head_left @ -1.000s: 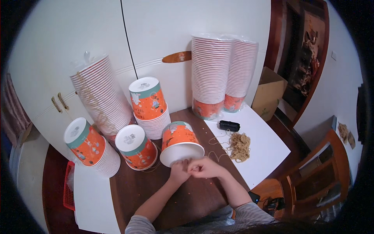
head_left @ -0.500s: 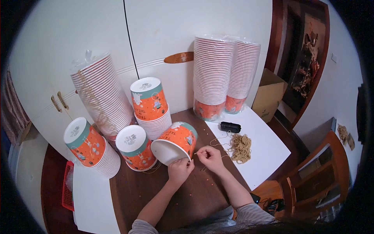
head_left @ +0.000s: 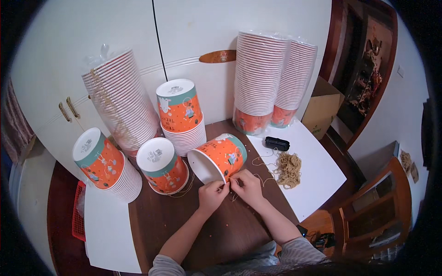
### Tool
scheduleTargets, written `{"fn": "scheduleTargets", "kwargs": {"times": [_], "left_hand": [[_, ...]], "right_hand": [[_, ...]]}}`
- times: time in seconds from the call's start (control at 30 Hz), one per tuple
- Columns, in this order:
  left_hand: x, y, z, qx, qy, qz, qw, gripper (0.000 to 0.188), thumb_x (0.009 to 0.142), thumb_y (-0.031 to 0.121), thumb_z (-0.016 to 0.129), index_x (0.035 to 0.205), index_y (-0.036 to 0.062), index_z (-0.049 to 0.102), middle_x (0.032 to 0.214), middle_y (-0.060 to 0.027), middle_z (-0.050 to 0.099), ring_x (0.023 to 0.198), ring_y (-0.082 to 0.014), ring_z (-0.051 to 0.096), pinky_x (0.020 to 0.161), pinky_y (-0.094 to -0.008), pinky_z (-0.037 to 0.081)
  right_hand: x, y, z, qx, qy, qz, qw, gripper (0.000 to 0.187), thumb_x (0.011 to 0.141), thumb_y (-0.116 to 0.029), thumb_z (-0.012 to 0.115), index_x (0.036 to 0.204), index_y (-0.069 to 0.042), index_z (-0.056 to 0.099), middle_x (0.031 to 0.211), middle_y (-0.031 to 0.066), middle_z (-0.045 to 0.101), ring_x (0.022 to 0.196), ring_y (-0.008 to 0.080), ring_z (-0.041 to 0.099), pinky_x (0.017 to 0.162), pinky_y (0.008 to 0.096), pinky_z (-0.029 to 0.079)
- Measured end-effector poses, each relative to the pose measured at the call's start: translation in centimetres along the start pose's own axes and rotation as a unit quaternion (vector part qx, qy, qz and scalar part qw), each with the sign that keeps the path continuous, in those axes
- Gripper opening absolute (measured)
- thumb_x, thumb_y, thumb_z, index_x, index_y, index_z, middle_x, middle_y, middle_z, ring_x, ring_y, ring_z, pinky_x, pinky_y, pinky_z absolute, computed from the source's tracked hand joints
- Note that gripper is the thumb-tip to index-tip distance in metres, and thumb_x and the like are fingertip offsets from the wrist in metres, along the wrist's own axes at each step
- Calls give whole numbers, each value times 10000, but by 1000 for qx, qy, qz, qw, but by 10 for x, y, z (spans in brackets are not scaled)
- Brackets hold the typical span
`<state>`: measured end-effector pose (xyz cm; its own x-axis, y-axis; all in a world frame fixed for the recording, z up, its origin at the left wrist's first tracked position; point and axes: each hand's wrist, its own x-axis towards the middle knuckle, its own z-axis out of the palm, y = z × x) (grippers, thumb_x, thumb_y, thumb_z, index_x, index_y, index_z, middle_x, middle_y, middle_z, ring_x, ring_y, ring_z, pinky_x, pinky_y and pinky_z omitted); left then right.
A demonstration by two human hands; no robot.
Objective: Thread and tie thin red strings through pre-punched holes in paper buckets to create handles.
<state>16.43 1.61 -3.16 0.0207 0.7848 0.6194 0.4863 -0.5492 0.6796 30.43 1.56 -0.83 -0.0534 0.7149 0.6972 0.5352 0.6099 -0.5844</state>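
An orange and green paper bucket [head_left: 227,154] lies on its side on the brown table, its white opening turned toward the lower left. At the near part of its rim my left hand [head_left: 213,197] is closed, thumb and finger pinching the edge. Right beside it, fingertips almost touching the left ones, my right hand [head_left: 247,187] is closed in a pinch on a thin tan string [head_left: 234,198] at the rim. How the string passes at the rim is hidden by my fingers. A tangled heap of tan string [head_left: 289,170] lies to the right, with loose strands reaching toward the bucket.
Upside-down bucket stacks stand left [head_left: 105,165] and behind [head_left: 180,115], beside a single bucket [head_left: 162,165]. Tall wrapped stacks [head_left: 113,99] [head_left: 260,78] rise at the back. A black case [head_left: 277,143] sits near the string heap. A wooden chair [head_left: 375,209] is at right.
My right hand has moved in to the rim, closing the gap to my left hand. The view has shifted slightly, and the bucket appears a little farther right.
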Motion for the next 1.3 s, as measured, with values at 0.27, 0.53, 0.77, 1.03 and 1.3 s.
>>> {"fn": "scheduleTargets", "kwargs": {"times": [0.27,0.53,0.77,1.03,1.3], "left_hand": [[-1,4,-1,-23,-27,-6,999,117,703,103,647,793,40,606,622,-84,601,521,-186,598,465,-286,448],[-1,-9,-4,-89,-68,-36,993,134,797,86,529,907,17,564,669,-142,602,587,-268,612,504,-332,463],[6,0,-7,-27,-68,-2,997,97,786,80,535,865,48,582,659,-142,582,608,-296,595,517,-356,457],[16,16,-18,-29,-95,-21,995,100,738,120,572,733,22,552,625,-156,572,560,-318,574,506,-378,450],[42,64,-71,84,-240,-76,964,139,731,194,537,731,64,584,621,-136,575,562,-303,568,526,-390,437]], "right_hand": [[0,-1,0,-10,-10,-13,1000,92,676,-61,633,736,-39,568,712,85,569,633,237,585,549,311,474],[2,-2,-2,-12,-13,-4,1000,77,679,-58,621,728,-39,565,709,83,572,649,241,588,563,317,476],[2,-4,-4,-10,-30,1,1000,79,690,-58,614,749,-31,569,714,87,572,637,231,588,554,308,474],[-2,-2,-1,316,-112,249,909,98,841,-112,542,866,-21,516,676,3,529,577,58,506,498,195,412],[10,-27,-8,403,-202,227,863,83,864,-114,515,901,-40,514,724,-44,502,637,13,452,554,176,377]]}}
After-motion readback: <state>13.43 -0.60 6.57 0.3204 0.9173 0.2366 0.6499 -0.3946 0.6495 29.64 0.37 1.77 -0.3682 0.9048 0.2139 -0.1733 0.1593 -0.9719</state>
